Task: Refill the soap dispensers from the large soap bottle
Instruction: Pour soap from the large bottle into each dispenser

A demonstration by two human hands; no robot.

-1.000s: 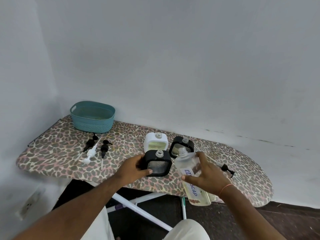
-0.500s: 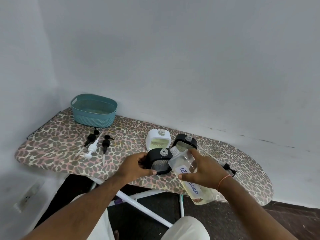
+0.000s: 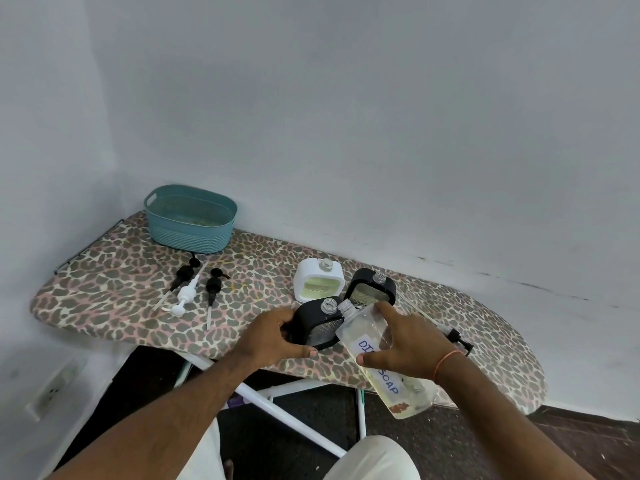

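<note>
Large clear plastic soap bottle (image 3: 377, 355): gripped by right hand (image 3: 405, 341), now tipped further, neck beside the open mouth of the near black square dispenser (image 3: 317, 323) at six o'clock on the ironing board (image 3: 104, 282). Left hand (image 3: 273, 336) clasps that dispenser. Pouring looks imminent.

**Handwritten label on the soap bottle**

I read blue handwriting on a white label (image 3: 377, 365) stuck to the clear soap bottle (image 3: 398, 386): "DI", then "SOAP". My right hand (image 3: 401, 341) hides the letters between.
</note>
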